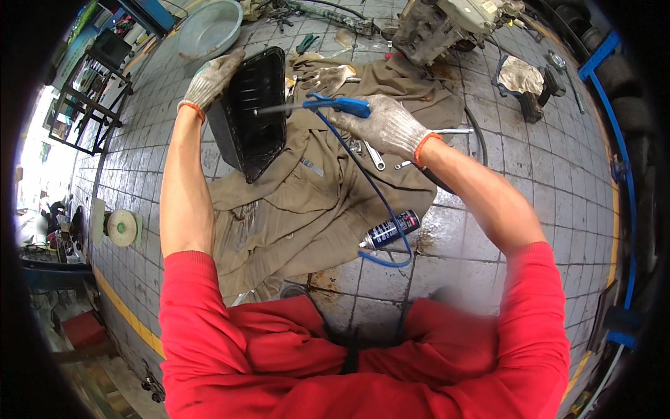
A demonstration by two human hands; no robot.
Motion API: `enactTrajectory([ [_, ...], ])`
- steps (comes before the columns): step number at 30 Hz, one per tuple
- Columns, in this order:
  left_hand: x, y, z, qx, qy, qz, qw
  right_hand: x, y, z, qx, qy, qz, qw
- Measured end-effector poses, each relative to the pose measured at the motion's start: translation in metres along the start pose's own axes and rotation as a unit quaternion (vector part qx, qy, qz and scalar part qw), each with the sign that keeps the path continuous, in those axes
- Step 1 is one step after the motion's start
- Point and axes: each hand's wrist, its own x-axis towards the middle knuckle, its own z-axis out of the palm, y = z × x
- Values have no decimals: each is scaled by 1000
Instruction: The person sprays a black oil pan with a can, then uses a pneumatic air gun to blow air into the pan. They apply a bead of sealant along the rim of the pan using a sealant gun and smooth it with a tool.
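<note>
red-sleeved arms [188,300] stretch forward, hands [211,79] gripping pan [255,133] (left) and blowgun [351,106] (right).

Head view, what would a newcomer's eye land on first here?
Probably the black oil pan, tilted up left of centre in the gloved left hand, with the blue air blow gun in the gloved right hand pointing toward its inside. Next might come the engine at the top, right of centre, and the dark spray can lying below centre.

Blue hose [384,263] partly obstructs the spray can [384,234].
</note>
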Motion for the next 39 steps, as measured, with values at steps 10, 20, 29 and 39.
enactTrajectory([
  [10,10,-17,6,-4,14,100,995,1,-14,4,-21,-67,18,997],
  [20,15,-24,2,15,24,83,996,-11,-33,-11,111,18,12,994],
  [29,0,-3,5,-11,13,31,999,-23,-16,-15,38,-62,4,997],
  [39,0,-1,4,-27,11,61,998,-42,-8,-19,195,76,81,974],
])
